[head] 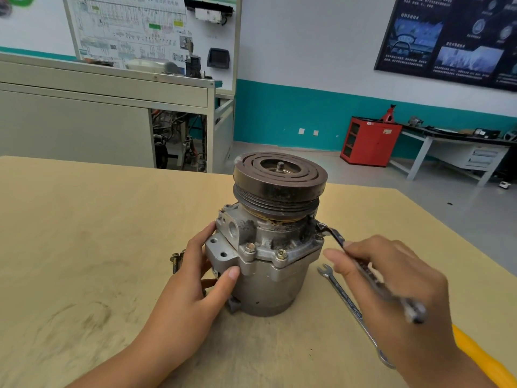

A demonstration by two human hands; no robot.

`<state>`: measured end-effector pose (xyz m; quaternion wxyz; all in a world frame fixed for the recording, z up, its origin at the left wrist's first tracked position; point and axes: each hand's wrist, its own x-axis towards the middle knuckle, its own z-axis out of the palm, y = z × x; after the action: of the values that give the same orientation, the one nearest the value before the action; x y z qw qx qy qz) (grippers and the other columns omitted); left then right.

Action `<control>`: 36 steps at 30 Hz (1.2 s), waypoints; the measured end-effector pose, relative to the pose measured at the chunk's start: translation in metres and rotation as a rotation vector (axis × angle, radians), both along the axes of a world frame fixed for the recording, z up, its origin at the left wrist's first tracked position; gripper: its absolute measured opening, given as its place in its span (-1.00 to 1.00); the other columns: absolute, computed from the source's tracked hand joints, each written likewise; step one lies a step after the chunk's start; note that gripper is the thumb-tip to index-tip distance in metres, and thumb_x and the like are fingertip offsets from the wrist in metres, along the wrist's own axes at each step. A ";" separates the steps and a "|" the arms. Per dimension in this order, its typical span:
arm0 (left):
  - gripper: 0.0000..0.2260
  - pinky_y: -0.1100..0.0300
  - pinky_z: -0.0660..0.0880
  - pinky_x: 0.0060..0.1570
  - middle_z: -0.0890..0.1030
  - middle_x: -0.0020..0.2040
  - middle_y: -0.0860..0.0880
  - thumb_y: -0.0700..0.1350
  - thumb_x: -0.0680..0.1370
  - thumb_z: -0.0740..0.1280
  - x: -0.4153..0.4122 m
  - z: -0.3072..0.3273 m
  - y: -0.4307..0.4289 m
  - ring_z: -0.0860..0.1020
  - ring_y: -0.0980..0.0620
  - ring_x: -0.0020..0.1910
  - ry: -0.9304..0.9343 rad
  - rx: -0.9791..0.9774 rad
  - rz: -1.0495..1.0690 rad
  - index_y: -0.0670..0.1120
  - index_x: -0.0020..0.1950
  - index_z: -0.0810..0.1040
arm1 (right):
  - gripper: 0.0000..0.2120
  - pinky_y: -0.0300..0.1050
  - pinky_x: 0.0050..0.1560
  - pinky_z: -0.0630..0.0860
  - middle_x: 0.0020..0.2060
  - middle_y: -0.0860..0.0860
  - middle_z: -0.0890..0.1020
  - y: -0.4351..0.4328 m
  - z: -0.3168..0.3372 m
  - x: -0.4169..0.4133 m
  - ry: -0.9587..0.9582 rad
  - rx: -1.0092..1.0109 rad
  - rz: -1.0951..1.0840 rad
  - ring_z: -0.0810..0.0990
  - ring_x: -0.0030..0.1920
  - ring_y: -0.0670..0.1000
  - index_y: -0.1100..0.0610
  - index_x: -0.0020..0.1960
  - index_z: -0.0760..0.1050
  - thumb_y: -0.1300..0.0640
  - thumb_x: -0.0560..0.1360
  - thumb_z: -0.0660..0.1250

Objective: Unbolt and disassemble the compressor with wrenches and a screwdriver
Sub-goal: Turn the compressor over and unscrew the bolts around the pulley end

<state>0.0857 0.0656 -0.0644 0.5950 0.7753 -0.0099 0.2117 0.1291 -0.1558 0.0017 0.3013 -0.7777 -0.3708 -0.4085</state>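
Observation:
The grey metal compressor stands upright on the wooden table, its dark grooved pulley on top. My left hand grips the compressor's left side, thumb on the flange near two seated bolts. My right hand holds a wrench whose head sits at a bolt on the flange's right side. The wrench's near end is blurred.
A second combination wrench lies on the table right of the compressor, partly under my right hand. Two loose bolts lie left of it, behind my left hand. A yellow handle shows at the lower right. The table's far edge lies behind the compressor.

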 end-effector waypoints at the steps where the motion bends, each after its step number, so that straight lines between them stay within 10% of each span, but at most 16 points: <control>1: -0.34 0.41 0.46 -0.04 0.54 0.18 0.34 0.30 0.31 0.23 0.000 0.000 0.000 0.55 0.24 0.15 0.003 0.000 0.001 0.37 0.40 0.14 | -0.70 -0.08 -0.34 0.36 -0.48 0.10 0.52 0.000 -0.001 -0.002 -0.066 -0.069 -0.034 0.48 -0.48 0.14 0.23 -0.32 0.54 0.05 0.48 0.30; 9: -0.34 0.47 0.45 -0.03 0.54 0.17 0.36 0.28 0.32 0.24 0.001 -0.001 0.001 0.53 0.25 0.19 0.001 0.002 -0.006 0.34 0.41 0.14 | -0.73 -0.06 -0.46 0.40 -0.53 0.03 0.49 0.002 0.018 -0.014 0.115 -0.123 -0.058 0.49 -0.52 0.08 0.17 -0.32 0.50 0.09 0.52 0.32; 24: -0.38 0.50 0.42 -0.07 0.51 0.15 0.42 0.27 0.34 0.23 0.000 0.003 -0.001 0.51 0.31 0.18 -0.013 0.007 -0.005 0.35 0.38 0.15 | -0.95 -0.31 -0.54 0.31 -0.50 0.02 0.44 -0.026 0.024 0.049 1.234 0.707 0.458 0.38 -0.51 -0.10 0.15 -0.29 0.53 0.24 0.25 0.33; 36: -0.37 0.52 0.43 -0.07 0.52 0.17 0.39 0.26 0.34 0.24 0.001 0.000 -0.001 0.51 0.32 0.17 -0.017 -0.003 -0.006 0.33 0.40 0.15 | -0.86 -0.29 -0.53 0.27 -0.51 -0.04 0.42 0.032 0.017 0.089 1.207 0.740 0.302 0.33 -0.47 -0.08 0.18 -0.13 0.50 0.30 0.55 0.21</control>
<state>0.0866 0.0650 -0.0643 0.5968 0.7724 -0.0171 0.2167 0.2177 -0.1240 0.0189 0.7502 -0.6551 -0.0809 0.0395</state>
